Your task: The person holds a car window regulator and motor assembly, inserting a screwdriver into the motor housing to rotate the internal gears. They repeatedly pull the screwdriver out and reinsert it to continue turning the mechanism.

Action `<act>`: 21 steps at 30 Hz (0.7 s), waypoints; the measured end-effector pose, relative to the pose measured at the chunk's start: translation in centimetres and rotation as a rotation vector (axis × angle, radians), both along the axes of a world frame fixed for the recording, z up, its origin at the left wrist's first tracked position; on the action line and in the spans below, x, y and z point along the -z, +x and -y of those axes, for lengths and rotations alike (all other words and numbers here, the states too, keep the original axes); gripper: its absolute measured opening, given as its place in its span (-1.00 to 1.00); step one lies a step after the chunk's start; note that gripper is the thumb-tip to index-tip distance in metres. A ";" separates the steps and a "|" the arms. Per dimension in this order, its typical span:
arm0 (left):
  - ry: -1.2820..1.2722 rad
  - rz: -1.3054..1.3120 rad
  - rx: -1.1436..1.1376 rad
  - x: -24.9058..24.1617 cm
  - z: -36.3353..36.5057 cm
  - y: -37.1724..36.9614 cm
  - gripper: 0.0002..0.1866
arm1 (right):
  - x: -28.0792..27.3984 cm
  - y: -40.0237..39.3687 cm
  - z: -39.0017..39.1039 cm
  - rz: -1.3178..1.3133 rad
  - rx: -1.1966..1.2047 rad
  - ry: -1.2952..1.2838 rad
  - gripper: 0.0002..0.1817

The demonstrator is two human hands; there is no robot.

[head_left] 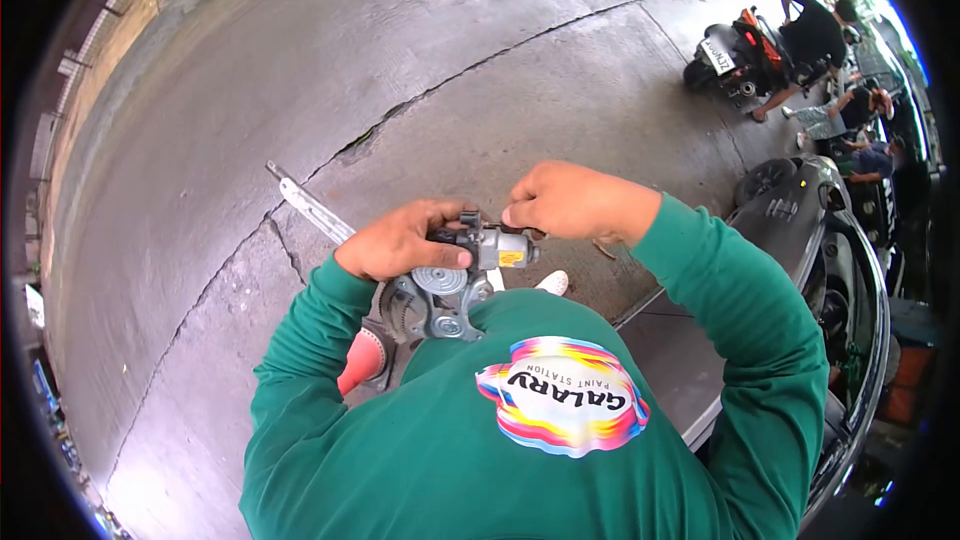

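A metal mechanism (452,321) is held in front of the person's body, close to the centre of the view, clear of the concrete ground (250,70). The left hand (400,240) has it from its 10 o'clock side, the fingers closed around it and the thumb lying along the base of the silver motor (500,244). The right hand (582,202) comes in from 2 o'clock, its fingers drawn narrow and bunched against the motor's upper end; whether anything small sits between the fingertips I cannot tell. A yellow label (511,259) shows on the motor, and a round ridged disc (440,281) lies at the motor's 8 o'clock, with a toothed curve beside it. A pale metal rail (315,210) runs out past the left hand toward 10 o'clock. Both sleeves are green, like the shirt, whose bright logo (563,397) sits at 5 o'clock. An orange-red cone (362,360) stands at 7 o'clock, partly covered by the left sleeve (310,330), and a white shoe (553,283) shows just below the right hand. A dark car (778,208) fills 3 to 4 o'clock; a motorcycle (745,52) with a black-clad person (815,35) is at 2 o'clock.
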State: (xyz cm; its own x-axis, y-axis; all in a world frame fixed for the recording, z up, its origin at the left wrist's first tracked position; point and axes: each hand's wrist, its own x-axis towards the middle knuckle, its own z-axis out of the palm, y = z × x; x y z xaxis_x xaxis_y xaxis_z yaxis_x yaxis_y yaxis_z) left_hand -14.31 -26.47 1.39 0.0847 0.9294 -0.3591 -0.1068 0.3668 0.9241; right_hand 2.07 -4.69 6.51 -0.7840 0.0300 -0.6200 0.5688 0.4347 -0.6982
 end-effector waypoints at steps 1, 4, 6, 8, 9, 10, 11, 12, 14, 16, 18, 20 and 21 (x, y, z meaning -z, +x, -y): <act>0.021 0.023 0.013 0.2 -0.1 0.0 -0.36 | 0.2 0.0 0.1 0.016 0.036 0.002 -0.67; -0.025 0.017 0.038 0.4 0.3 -0.4 -0.38 | 0.8 -0.3 0.1 0.075 0.058 0.009 -0.66; -0.022 0.017 0.032 0.3 0.3 -0.4 -0.39 | 1.0 -0.4 0.1 0.115 0.040 0.013 -0.67; -0.017 0.026 -0.006 0.0 0.3 -0.5 -0.40 | 0.8 -0.2 0.5 -0.024 0.067 0.026 -0.66; -0.019 0.023 -0.015 0.1 0.4 -0.6 -0.40 | 1.0 -0.2 0.5 -0.027 0.058 0.024 -0.66; -0.012 0.026 -0.018 0.2 0.5 -0.7 -0.41 | 1.5 -0.3 0.5 -0.054 0.069 0.025 -0.68; -0.004 0.028 -0.020 0.3 0.6 -0.8 -0.41 | 1.7 -0.4 0.6 -0.080 0.082 0.027 -0.69; -0.006 0.027 -0.028 0.2 0.7 -0.9 -0.41 | 1.5 -0.7 0.7 -0.081 0.074 0.024 -0.69; -0.026 -0.025 -0.015 0.2 0.7 -1.1 -0.40 | 0.6 -1.2 0.7 0.017 0.095 -0.014 -0.72; -0.019 -0.013 -0.031 0.1 0.9 -1.0 -0.39 | 0.3 -1.7 0.7 0.027 0.039 0.012 -0.74; -0.011 0.001 -0.042 0.0 1.1 -1.0 -0.38 | 0.5 -2.0 0.7 0.038 -0.013 0.039 -0.75; 0.024 0.031 -0.073 -0.2 1.2 -0.8 -0.51 | 1.5 -1.8 0.5 -0.021 0.056 -0.043 -0.76; 0.023 0.031 -0.078 -0.1 1.2 -0.9 -0.51 | 2.0 -1.8 0.4 -0.021 0.051 -0.043 -0.76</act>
State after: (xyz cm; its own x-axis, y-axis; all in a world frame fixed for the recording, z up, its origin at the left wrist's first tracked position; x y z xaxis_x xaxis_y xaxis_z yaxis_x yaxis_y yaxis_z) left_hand -15.18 -27.69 1.48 0.0229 0.9417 -0.3356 -0.1629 0.3347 0.9281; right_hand 0.25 -5.10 4.56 -0.7951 0.0442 -0.6048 0.5745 0.3746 -0.7278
